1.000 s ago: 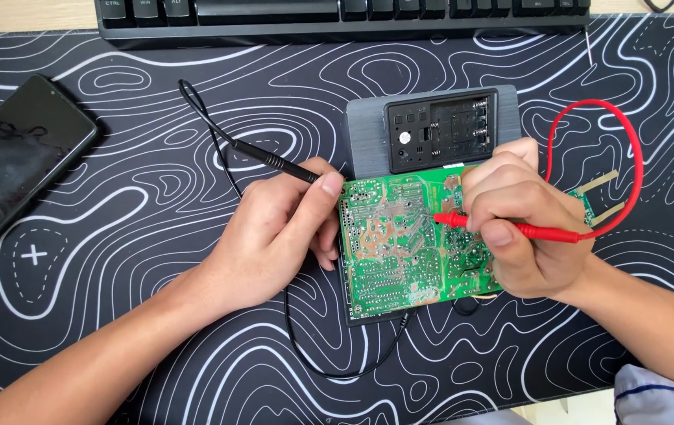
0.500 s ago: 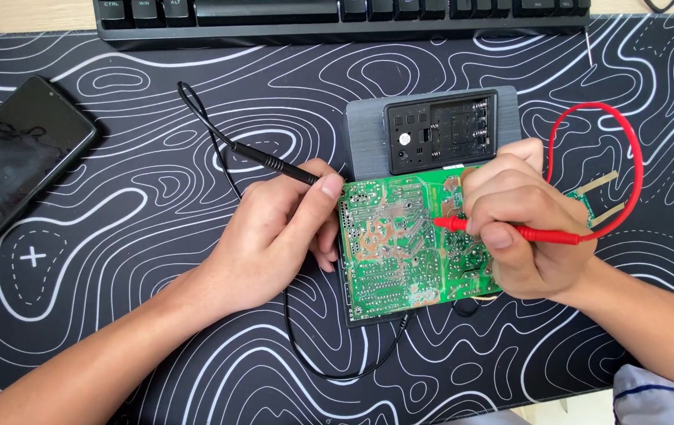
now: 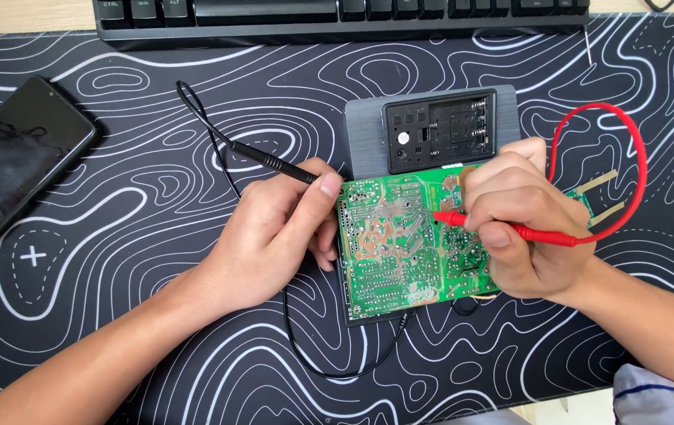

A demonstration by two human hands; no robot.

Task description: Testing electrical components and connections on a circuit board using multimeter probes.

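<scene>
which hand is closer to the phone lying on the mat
Left. The left hand, holding the black probe at the left edge of the green circuit board, lies between the board and the phone. The right hand sits beyond the board, farther away.

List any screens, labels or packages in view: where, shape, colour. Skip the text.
Black rectangular smartphone: far left on the patterned desk mat, lying flat, glossy screen dark, reflecting light.
Grey rectangular plastic device: above the green circuit board, back side up with a black open compartment, no display showing.
No packages or signs; no label can be made out.
</scene>
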